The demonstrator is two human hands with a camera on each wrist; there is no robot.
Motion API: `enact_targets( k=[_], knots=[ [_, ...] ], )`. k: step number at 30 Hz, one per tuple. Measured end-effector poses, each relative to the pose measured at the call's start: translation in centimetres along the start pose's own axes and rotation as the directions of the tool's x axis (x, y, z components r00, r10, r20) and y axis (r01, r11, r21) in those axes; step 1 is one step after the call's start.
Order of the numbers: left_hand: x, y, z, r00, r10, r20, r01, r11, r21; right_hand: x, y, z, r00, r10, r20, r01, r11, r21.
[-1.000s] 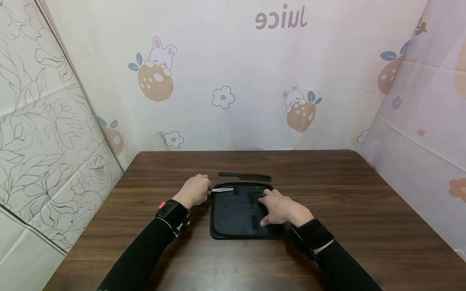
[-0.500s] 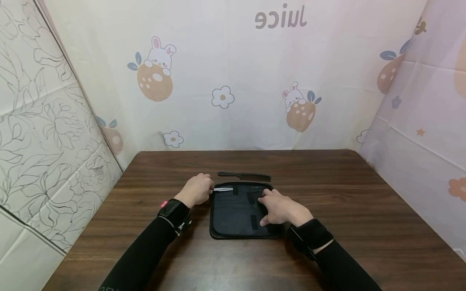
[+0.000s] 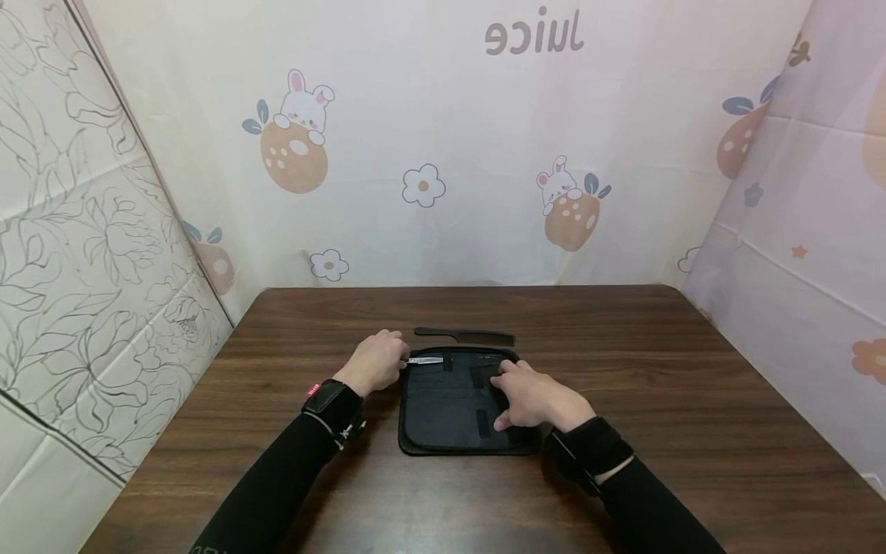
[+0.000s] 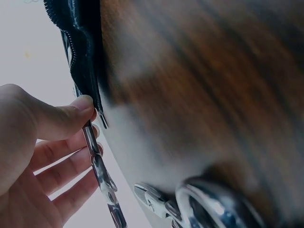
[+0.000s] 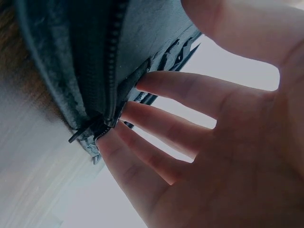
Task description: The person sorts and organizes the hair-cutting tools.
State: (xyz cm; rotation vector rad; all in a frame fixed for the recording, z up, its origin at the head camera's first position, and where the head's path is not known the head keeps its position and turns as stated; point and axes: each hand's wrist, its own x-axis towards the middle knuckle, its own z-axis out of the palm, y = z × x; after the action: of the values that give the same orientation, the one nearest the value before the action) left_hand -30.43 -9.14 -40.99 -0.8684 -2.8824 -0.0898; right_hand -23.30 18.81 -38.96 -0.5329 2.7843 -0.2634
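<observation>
My left hand [image 3: 374,362] is at the upper left edge of an unzipped black case [image 3: 443,415], thumb and fingers pinching silver scissors [image 3: 425,360]. Their blade lies across the case's top strip, its right end at a black loop [image 3: 447,362]. In the left wrist view the pinched metal [image 4: 100,171] shows edge-on, beside the case's zipper edge [image 4: 83,61]; a chrome ring [image 4: 204,204] appears below, partly cut off. My right hand [image 3: 540,396] rests on the case's right side. In the right wrist view its extended fingers [image 5: 161,128] touch the zippered edge.
A black comb [image 3: 477,337] lies just beyond the case on the brown wooden table [image 3: 623,346]. Black flaps [image 3: 483,423] sit on the case's inner panel. Printed curtains [image 3: 443,115] hang behind and at both sides.
My left hand has shifted slightly to the right, and a little less of the scissors' blade shows. The right hand and the case stay as they were.
</observation>
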Motion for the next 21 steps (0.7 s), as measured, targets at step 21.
enact_targets(
  k=[21],
  knots=[
    [0.39,0.13,0.08,0.999,0.020,-0.027,-0.021,0.998,-0.058,-0.04,-0.21,-0.01,1.000,0.007,-0.001,-0.007,1.000,-0.015]
  ],
)
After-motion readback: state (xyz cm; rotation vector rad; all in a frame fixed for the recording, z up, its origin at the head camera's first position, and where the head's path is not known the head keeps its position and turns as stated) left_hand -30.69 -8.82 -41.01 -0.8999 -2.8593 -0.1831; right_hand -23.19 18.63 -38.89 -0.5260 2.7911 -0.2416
